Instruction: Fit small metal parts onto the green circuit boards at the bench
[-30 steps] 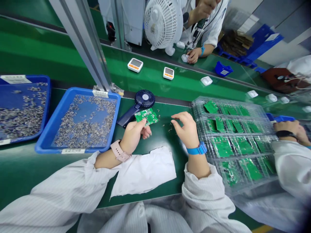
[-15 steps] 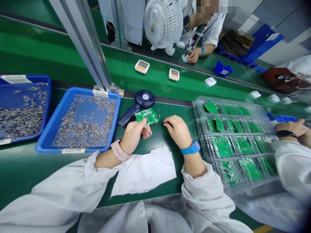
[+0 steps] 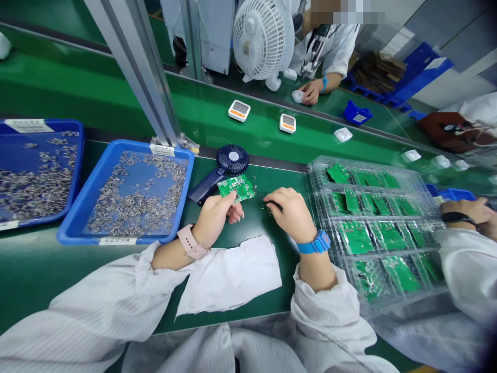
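- The left hand (image 3: 212, 220) is clamped on a green circuit board (image 3: 237, 186), thumb on top near the lower edge and fingertips curled beneath; the board sits at the middle of the view, held just above the green bench mat (image 3: 272, 290)
- The board looks light, stiff and brittle, with small parts on its face, so its bare edges seem the safest place to hold it
- The right hand (image 3: 293, 213), at the board's 3 o'clock, has its fingertips drawn close together over tiny metal bits (image 3: 267, 207); whether they are holding one, I cannot tell
- A navy handheld fan (image 3: 233, 159) lies touching distance from the board at 12 o'clock
- A blue tray (image 3: 86, 191) of silver wire clips (image 3: 135, 202) sits at 9 o'clock, and a clear plastic tray (image 3: 316, 176) of green boards at 3 o'clock
- A white cloth (image 3: 229, 277) lies at 6 o'clock
- A white label (image 3: 162, 150) on the blue tray's rim is too small to read
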